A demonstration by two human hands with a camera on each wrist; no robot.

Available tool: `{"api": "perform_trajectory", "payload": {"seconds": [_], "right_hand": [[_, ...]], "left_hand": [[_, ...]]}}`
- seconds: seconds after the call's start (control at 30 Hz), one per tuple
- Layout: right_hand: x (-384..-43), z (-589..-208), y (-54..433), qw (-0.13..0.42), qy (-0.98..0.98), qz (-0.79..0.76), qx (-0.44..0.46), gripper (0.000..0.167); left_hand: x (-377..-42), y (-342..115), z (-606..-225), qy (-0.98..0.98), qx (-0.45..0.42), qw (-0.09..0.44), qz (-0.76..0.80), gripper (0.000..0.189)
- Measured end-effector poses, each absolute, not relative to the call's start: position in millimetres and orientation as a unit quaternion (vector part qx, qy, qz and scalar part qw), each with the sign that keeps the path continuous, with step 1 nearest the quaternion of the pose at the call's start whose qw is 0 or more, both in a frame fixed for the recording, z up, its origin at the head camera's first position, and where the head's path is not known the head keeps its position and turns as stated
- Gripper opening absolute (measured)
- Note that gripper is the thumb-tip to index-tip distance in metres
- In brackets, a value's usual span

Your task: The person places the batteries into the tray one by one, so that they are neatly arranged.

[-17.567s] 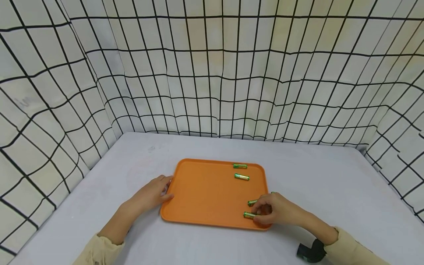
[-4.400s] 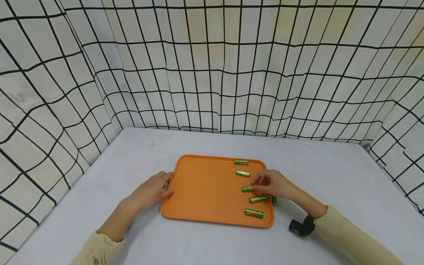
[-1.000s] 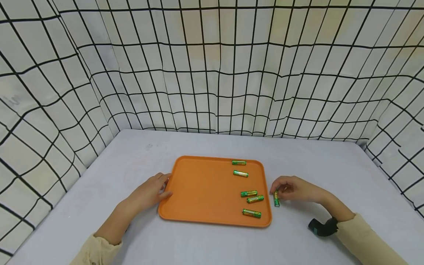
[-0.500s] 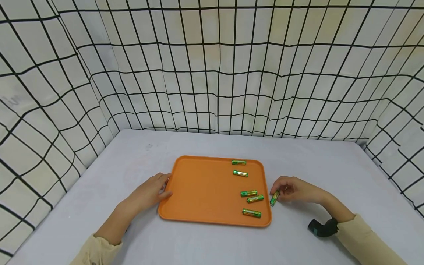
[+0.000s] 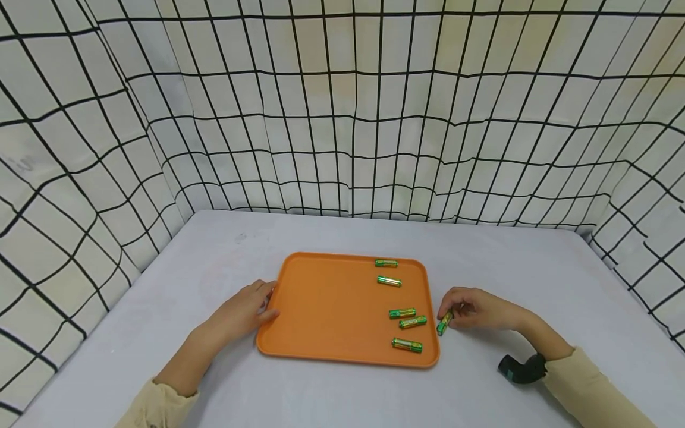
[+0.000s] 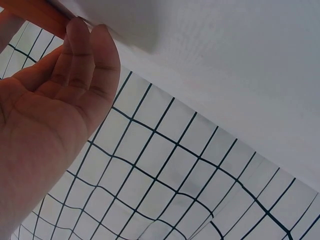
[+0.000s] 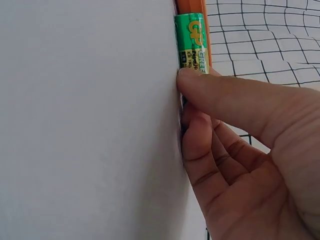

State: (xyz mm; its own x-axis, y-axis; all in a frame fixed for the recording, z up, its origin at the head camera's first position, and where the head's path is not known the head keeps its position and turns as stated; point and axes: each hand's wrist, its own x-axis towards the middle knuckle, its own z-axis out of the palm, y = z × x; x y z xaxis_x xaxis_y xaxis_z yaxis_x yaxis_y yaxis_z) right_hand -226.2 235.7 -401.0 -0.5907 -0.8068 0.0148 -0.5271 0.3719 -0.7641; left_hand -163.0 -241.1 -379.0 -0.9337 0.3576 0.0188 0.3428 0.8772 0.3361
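An orange tray [image 5: 332, 309] lies on the white table. My left hand [image 5: 241, 310] holds its left edge, thumb over the rim; in the left wrist view the fingertips [image 6: 80, 37] meet the orange edge. Just outside the tray's right rim, my right hand [image 5: 478, 308] pinches a green AA-type battery [image 5: 444, 324] between thumb and fingers. The right wrist view shows this battery [image 7: 191, 40] lying at the table surface, its lower part hidden by the thumb. Several like batteries lie in the tray's right part, such as one [image 5: 407, 345] near the front and another [image 5: 386, 263] against the back rim.
White walls covered with a black grid [image 5: 353, 137] enclose the table [image 5: 535, 279] at the back and sides. A black device [image 5: 521, 368] sits at the right wrist by the sleeve.
Over the seconds, my right hand has put more batteries in the tray and moved out beyond its right rim. There the pinched battery has turned aslant. My left hand stays at the tray.
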Motion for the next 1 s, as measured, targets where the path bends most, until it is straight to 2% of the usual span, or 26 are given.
{"api": "perform_trajectory", "payload": {"seconds": [0.6,1.0], "right_hand": [[-225.0,-401.7,239.8,0.168,0.792,-0.362,-0.461,0.013],[-222.5,-399.2,241.6,0.163,0.792,-0.368,-0.459,0.014]], "left_hand": [[-164.1,-240.7,-380.4,0.971,0.175,0.025,0.163,0.058],[-164.2,-240.3,-380.2,0.971,0.175,0.025,0.162,0.057]]}}
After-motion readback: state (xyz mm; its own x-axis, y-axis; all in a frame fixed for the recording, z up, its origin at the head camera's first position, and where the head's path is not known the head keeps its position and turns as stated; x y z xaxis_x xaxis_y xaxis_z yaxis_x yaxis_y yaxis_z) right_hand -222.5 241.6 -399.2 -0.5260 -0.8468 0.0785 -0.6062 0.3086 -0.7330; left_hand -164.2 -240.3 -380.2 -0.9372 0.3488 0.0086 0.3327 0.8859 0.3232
